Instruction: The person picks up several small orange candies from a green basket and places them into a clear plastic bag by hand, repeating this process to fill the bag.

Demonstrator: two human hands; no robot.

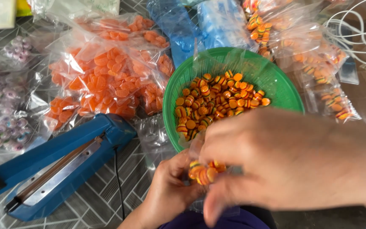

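Right hand [293, 165] over small clear bag [202, 169] of striped orange charms [203, 173]

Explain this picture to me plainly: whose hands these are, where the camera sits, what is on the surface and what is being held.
There is one picture, taken by a camera worn on a person's head and looking down at their own two bare hands. No machine does the handling.

The left hand holds a small clear bag with a cluster of tiny burger-shaped orange pieces in it. The right hand, close to the camera and blurred, is at the same bag; its exact grip is unclear.

Behind the hands stands a green basket half full of the same pieces. To the left lies a blue heat sealer with a black cord, on a grey patterned surface. Further back are clear bags of orange slice-shaped pieces, bags of pale round pieces at far left, filled small bags of burger pieces at right, and white cables.
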